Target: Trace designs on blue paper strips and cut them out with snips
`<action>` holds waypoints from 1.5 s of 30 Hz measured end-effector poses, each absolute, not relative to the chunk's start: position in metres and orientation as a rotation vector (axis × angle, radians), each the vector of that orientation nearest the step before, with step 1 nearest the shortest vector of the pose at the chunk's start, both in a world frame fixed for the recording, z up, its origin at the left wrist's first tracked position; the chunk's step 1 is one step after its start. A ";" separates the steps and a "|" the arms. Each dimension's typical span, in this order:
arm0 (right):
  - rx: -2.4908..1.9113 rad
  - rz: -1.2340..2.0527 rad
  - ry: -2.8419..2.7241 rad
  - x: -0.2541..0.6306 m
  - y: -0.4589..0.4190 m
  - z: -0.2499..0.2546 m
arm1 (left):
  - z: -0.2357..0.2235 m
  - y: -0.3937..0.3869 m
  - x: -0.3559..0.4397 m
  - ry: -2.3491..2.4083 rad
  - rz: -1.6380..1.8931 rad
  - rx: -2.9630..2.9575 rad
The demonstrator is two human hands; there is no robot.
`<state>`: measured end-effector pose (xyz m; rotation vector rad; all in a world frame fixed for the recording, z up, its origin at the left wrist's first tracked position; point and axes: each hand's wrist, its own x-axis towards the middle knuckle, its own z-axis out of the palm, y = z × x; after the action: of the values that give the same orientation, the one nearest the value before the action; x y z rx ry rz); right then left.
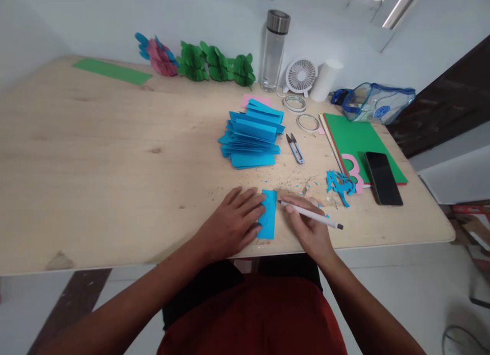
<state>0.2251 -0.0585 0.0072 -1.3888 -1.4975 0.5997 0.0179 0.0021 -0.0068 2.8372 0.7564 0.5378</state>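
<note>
A small blue paper rectangle (270, 217) lies near the table's front edge, with faint drawn lines on it. My left hand (235, 222) rests flat with its fingers stretched over the paper's left side. Just right of the paper, my right hand (306, 225) grips a white pen (316, 216), its dark tip close to the paper's right edge. Beyond my hands sits a loose stack of folded blue paper (252, 135). Thread snips (294, 149) lie to the right of that stack.
Blue paper scraps (340, 185), a pink paper cutout (354, 171), a phone (383, 178) and green sheets (367, 141) lie right. Along the wall stand green paper shapes (218, 63), a bottle (273, 51), a small fan (301, 75) and a clear pouch (378, 102). Tape rolls (308, 123) lie nearer.
</note>
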 end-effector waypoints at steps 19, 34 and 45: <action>-1.547 0.709 -1.380 0.214 -0.033 0.003 | -0.006 0.002 0.017 0.757 0.514 2.842; -1.560 0.690 -1.462 0.216 -0.033 0.004 | -0.008 0.002 0.017 0.752 0.548 2.825; -1.574 0.613 -1.534 0.217 -0.036 0.009 | -0.008 0.003 0.017 0.750 0.531 2.818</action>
<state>0.2165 -0.0356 0.0086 -1.5736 -1.5341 0.6129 0.0174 0.0025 -0.0080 2.8178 0.7502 0.5314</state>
